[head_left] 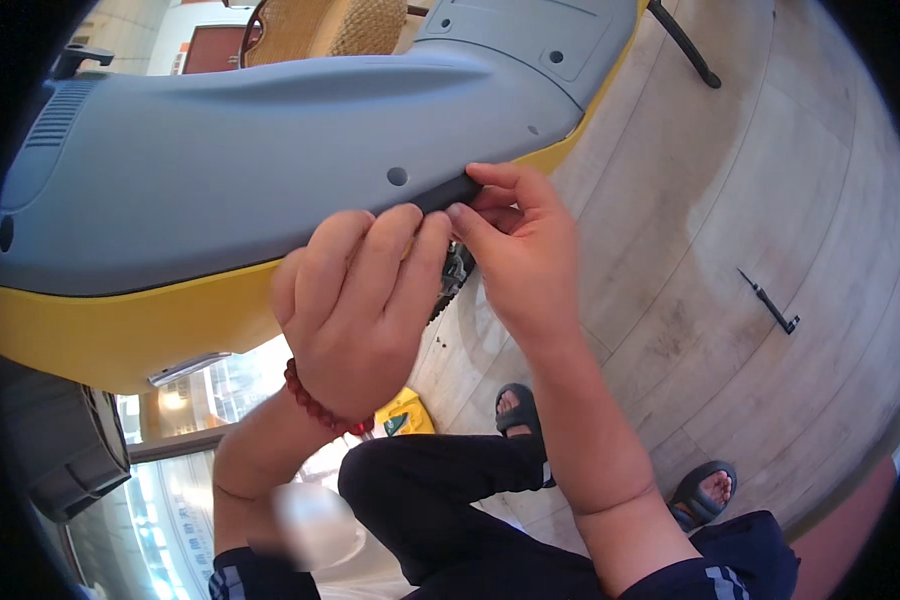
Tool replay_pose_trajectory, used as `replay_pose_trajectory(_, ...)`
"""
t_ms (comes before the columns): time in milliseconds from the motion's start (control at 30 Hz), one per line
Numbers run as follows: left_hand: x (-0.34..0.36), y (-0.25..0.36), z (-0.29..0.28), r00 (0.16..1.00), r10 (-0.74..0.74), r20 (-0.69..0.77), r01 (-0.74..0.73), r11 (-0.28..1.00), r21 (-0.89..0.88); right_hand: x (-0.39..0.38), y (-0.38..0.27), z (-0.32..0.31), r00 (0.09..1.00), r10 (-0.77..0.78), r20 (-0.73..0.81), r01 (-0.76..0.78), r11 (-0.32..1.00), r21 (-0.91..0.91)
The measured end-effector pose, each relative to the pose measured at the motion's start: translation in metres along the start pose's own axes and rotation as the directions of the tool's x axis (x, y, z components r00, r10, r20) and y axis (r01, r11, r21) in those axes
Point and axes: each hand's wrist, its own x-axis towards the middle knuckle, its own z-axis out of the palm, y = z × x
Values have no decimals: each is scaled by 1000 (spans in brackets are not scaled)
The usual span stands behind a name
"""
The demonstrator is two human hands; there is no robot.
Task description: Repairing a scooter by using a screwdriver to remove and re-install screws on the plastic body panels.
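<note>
Head view: grey-blue casing (pixel 250 165) with yellow lower side; left hand (pixel 355 290), fingers bent over a black strip (pixel 444 194), thumb hidden, hold uncertain; strip at casing's edge, between hands; right hand (pixel 532 240), thumb and forefinger pinching strip's end. Possible fault: strip slipping, from uneven finger pressure.

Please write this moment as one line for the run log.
left hand: fingers against black part; right hand: pinching its right end; blue-grey casing: beyond hands; thin tool: on floor
</note>
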Motion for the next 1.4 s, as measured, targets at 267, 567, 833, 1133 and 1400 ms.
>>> replay_pose_trajectory(267,13,-15,4,975,203,90,-216,961,174,1,9,0,996,57,-70,-54,998,44)
replay_pose_trajectory(567,26,-15,9,957,264,119,-280,949,146,7,17,-5,999,-24,33,24,1000,-3)
replay_pose_trajectory(833,29,-14,5,942,272,198,-300,945,129,10,19,-12,992,-92,89,95,995,-33)
replay_pose_trajectory(1133,31,-15,8,939,303,165,-326,936,133,14,16,-17,988,-115,107,128,985,-118)
replay_pose_trajectory(1400,34,-14,5,927,315,206,-349,924,156,19,21,-18,979,-152,139,162,985,-65)
